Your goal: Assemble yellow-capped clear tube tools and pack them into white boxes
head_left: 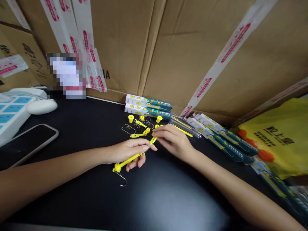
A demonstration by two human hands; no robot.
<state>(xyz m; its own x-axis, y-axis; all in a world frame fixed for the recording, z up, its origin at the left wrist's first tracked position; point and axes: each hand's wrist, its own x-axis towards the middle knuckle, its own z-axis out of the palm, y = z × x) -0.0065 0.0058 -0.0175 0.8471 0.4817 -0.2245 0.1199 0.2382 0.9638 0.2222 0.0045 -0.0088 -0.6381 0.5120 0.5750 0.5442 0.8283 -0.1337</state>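
My left hand (pixel 131 152) is closed around a thin yellow rod (pixel 131 159) that slants down to the left. The rod has a round yellow cap (pixel 117 167) at its lower end, with a bare metal hook (pixel 124 181) hanging from it. With thumb and fingers my right hand (pixel 176 141) pinches a small flat yellow piece with slots (pixel 153 140), just at the rod's upper end. A bit of metal wire shows between the two, near my left fingertips. Behind my hands lie loose yellow caps (pixel 131 118), another slotted yellow piece (pixel 139 134) and bent wire hooks (pixel 128 129).
Printed narrow boxes (pixel 148 110) are stacked at the back, with more boxes (pixel 218 136) to the right. Clear tubes (pixel 186 125) lie between them. A phone (pixel 29 144) and power strip (pixel 14 110) are left. A yellow bag (pixel 276 138) stands right, before cardboard boxes (pixel 192 48).
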